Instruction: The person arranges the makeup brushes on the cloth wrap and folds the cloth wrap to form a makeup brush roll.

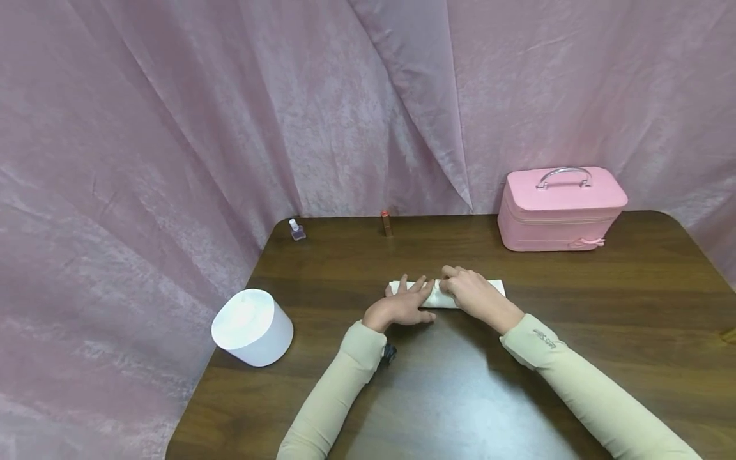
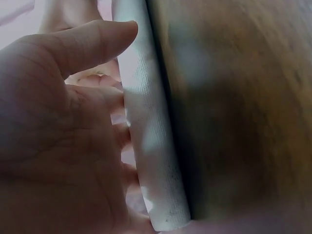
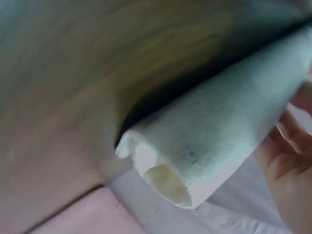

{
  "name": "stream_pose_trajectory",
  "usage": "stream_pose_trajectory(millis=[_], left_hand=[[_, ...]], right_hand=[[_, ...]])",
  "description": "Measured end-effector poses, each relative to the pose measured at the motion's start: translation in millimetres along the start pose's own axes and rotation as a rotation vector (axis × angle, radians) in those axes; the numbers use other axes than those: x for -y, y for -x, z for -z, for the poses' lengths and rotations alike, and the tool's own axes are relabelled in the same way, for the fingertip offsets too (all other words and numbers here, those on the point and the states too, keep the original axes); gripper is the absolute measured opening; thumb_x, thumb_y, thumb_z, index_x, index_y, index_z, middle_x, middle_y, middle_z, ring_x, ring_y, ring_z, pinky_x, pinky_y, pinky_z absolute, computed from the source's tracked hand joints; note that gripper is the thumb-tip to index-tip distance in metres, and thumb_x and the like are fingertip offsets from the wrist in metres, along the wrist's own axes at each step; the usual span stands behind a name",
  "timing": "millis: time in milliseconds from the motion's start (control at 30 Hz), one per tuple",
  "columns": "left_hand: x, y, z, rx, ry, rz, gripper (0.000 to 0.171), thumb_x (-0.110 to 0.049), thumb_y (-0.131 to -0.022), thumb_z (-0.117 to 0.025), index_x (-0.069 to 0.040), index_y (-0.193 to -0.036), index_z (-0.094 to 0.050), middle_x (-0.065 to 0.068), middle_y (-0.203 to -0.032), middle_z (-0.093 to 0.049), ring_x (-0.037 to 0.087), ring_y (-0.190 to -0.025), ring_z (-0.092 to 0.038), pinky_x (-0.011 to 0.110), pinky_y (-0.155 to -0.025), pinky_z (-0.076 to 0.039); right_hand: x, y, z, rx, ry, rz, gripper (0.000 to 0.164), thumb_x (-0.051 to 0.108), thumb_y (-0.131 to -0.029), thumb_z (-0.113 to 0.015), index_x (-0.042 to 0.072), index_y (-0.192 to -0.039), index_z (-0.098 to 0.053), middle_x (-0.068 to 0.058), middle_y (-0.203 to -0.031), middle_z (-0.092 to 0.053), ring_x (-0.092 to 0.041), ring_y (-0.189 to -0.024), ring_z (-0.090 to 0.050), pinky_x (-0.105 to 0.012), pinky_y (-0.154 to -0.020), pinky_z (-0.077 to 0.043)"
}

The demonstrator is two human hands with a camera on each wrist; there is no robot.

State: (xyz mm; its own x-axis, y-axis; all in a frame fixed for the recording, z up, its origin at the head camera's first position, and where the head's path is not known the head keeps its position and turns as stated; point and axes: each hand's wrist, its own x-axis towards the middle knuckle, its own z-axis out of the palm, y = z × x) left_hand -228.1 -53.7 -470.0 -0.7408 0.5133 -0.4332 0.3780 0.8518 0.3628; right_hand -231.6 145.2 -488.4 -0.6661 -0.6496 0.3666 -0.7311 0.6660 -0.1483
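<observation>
A rolled white cloth lies crosswise on the dark wooden table, under both hands. My left hand rests on its left part with fingers spread over the roll; in the left wrist view the thumb stretches along the near side of the cloth. Farther right, my right hand bends its fingers over the roll and grips it near the middle. The right wrist view shows the hollow, layered end of the cloth, with the fingers partly hidden behind it.
A pink vanity case with a metal handle stands at the back right. Along the back edge are a lipstick and a nail polish bottle. A white rounded container stands at the left edge. Pink curtains hang behind.
</observation>
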Motion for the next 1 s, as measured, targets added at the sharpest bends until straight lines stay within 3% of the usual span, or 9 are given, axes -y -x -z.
stream_pose_trajectory(millis=[133, 233, 367, 667, 1000], left_hand=[[4.0, 0.3, -0.3, -0.011, -0.006, -0.025, 0.079, -0.041, -0.102, -0.058, -0.022, -0.165, -0.014, 0.006, -0.170, -0.008, 0.041, -0.153, 0.006, 0.068, -0.115, -0.003], [5.7, -0.4, -0.8, -0.023, -0.010, -0.044, 0.077, -0.039, -0.102, -0.058, -0.022, -0.165, -0.015, 0.007, -0.169, -0.009, 0.041, -0.153, 0.005, 0.068, -0.115, -0.003], [6.2, -1.3, -1.3, -0.038, -0.010, -0.057, 0.076, -0.040, -0.103, -0.057, -0.023, -0.165, -0.016, 0.007, -0.169, -0.010, 0.041, -0.153, 0.004, 0.067, -0.116, -0.003], [7.3, -0.5, -0.4, -0.064, 0.019, -0.078, 0.072, -0.040, -0.104, -0.054, -0.021, -0.164, -0.019, 0.008, -0.169, -0.012, 0.041, -0.153, 0.003, 0.066, -0.116, -0.001], [26.9, -2.3, 5.9, -0.228, 0.141, -0.113, 0.075, -0.045, -0.105, -0.050, -0.013, -0.164, -0.015, 0.012, -0.169, -0.011, 0.044, -0.152, -0.008, 0.065, -0.117, -0.012]], right_hand=[[2.1, 3.1, 5.9, 0.044, -0.099, -0.115, 0.012, -0.002, -0.086, -0.071, 0.004, -0.096, -0.074, -0.008, -0.092, -0.061, -0.030, -0.075, -0.063, -0.046, -0.060, -0.053], [3.7, 8.8, 11.5, 0.069, -0.104, -0.179, 0.024, 0.002, -0.088, -0.071, -0.001, -0.112, -0.071, -0.013, -0.099, -0.064, -0.036, -0.082, -0.066, -0.050, -0.066, -0.055], [5.3, 17.9, 17.8, 0.110, -0.079, -0.229, 0.035, 0.010, -0.090, -0.073, -0.003, -0.122, -0.067, -0.020, -0.109, -0.066, -0.041, -0.093, -0.066, -0.055, -0.074, -0.054], [7.4, 33.8, 23.5, 0.226, -0.074, -0.368, 0.050, 0.024, -0.096, -0.069, -0.003, -0.136, -0.058, -0.028, -0.130, -0.059, -0.053, -0.122, -0.052, -0.079, -0.096, -0.031], [-10.0, 40.4, 36.0, 0.223, -0.182, -0.430, 0.063, 0.034, -0.104, -0.057, -0.010, -0.147, -0.042, -0.037, -0.148, -0.041, -0.056, -0.136, -0.035, -0.078, -0.102, -0.024]])
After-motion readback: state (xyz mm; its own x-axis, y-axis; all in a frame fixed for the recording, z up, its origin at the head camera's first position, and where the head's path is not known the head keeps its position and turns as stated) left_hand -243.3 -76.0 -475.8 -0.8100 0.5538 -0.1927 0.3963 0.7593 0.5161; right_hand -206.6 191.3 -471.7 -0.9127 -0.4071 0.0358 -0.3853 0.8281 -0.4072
